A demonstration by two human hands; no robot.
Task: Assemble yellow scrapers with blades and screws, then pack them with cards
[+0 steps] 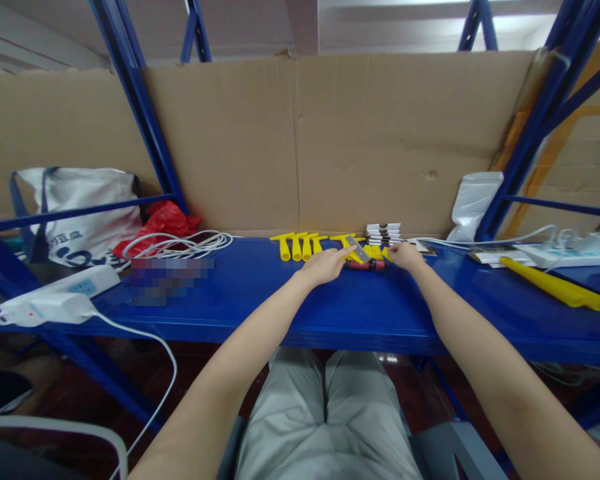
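Note:
My left hand (pixel 325 264) reaches over the blue shelf (pixel 330 307) with its fingers pinched on a thin grey blade (pixel 359 249). My right hand (pixel 405 255) is closed beside a small red-and-black tool (pixel 365 265) lying between both hands; what it grips is hidden. Several yellow T-shaped handles (pixel 300 244) lie in a row to the left of my hands, more yellow pieces (pixel 375 251) lie under them. A small stack of white-and-black packs (pixel 383 233) stands just behind.
A cardboard wall (pixel 300 140) backs the shelf. At left lie coiled white cables (pixel 180 244), a red bag (pixel 165 220), a white tote (pixel 80 207) and a power strip (pixel 55 297). At right are a long yellow bar (pixel 555 285), a white pouch (pixel 473 203) and another power strip (pixel 565 255).

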